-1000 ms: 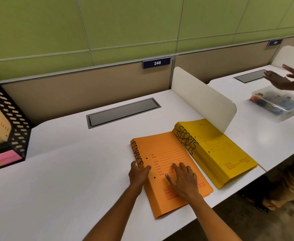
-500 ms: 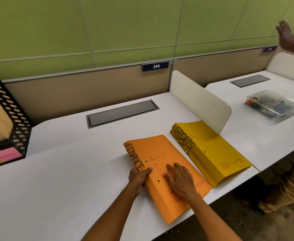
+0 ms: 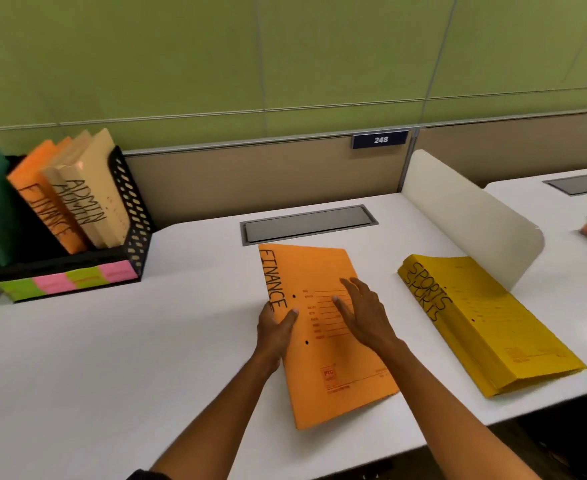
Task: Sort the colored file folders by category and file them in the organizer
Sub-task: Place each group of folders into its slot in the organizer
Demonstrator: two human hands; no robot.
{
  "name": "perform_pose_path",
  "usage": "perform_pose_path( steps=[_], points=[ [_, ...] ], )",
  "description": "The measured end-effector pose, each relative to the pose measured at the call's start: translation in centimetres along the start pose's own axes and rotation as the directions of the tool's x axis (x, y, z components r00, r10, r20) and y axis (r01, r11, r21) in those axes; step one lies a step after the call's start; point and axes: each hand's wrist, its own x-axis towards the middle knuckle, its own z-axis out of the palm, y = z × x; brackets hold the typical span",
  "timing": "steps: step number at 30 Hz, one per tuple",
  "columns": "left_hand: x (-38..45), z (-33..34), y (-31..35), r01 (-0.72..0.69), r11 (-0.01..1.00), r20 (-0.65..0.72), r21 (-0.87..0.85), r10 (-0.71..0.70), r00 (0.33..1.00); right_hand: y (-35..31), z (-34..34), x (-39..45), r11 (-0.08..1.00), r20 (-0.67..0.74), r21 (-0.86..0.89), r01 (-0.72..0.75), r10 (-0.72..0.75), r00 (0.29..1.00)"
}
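Orange FINANCE folder (image 3: 323, 336) between both hands.

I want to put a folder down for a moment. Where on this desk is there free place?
Bare desk lies between the black organizer and the orange FINANCE folder, held by the left hand. It is crowded right of that, toward the yellow SPORTS stack.

The light is bright and even, coming from above. The white worktop (image 3: 94, 358) shines softly, and the hands drop only faint shadows. Everything looks a little blurry (mostly at the edges), where straight lines bend.
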Motion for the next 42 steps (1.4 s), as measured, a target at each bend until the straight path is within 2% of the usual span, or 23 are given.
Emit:
perform_pose_path(
  steps=[7, 15, 30, 35, 42],
  points=[
    [-0.2, -6.5, 1.2, -0.122, 0.989, -0.083, 0.085, 0.129, 0.988, -11.4, 0.9, 4.8, 0.962, -0.035, 0.094, 0.255, -0.252, 0.967],
    [0.5, -14.0, 3.0, -0.237, 0.968, -0.126, 0.086, 0.247, 0.961, -25.1, 1.9, 7.9, 0.859, -0.052, 0.063, 0.509, -0.506, 0.861],
    [5.3, -30.9, 3.9, -0.394, 0.913, -0.12, 0.103, 0.404, 0.907, -43.9, 7.2, 10.8, 0.873, -0.272, -0.107, 0.476, -0.486, 0.831],
    [6.1, -34.5, 3.7, -0.436, 0.894, -0.15, 0.099, 0.447, 0.882, -48.6, 8.1, 11.3, 0.875, -0.241, -0.15, 0.46, -0.483, 0.841],
    [7.7, -38.9, 4.2, -0.519, 0.832, -0.272, 0.195, 0.554, 0.787, -53.6, 10.3, 11.0, 0.804, -0.299, -0.144, 0.576, -0.59, 0.75]
  ],
)
